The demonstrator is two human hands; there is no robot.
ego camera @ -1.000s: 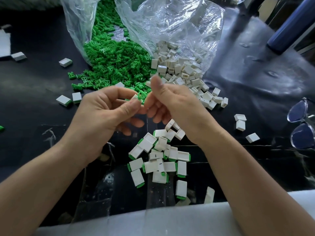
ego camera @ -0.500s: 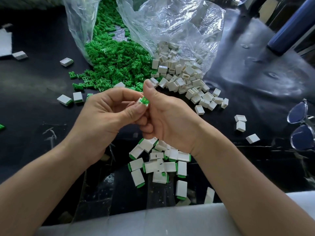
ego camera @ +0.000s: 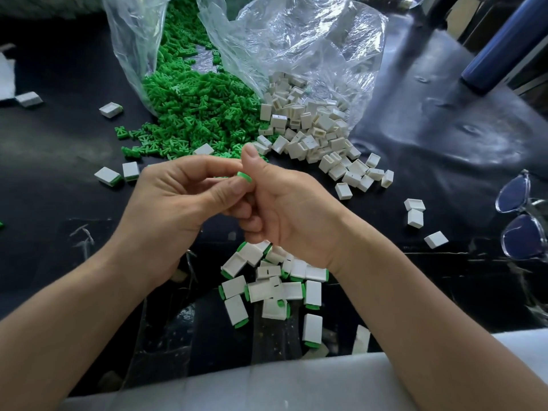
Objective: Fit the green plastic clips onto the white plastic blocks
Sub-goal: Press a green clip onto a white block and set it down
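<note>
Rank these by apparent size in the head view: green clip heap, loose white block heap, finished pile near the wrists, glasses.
1. Green clip heap: largest.
2. White block heap: slightly smaller.
3. Finished pile: smaller, though nearer the camera and partly hidden by the right hand.
4. Glasses: smallest, cut off by the frame edge.

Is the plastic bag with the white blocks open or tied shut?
Open: the clear bag gapes toward the person, and white blocks spill out onto the black table.
</note>
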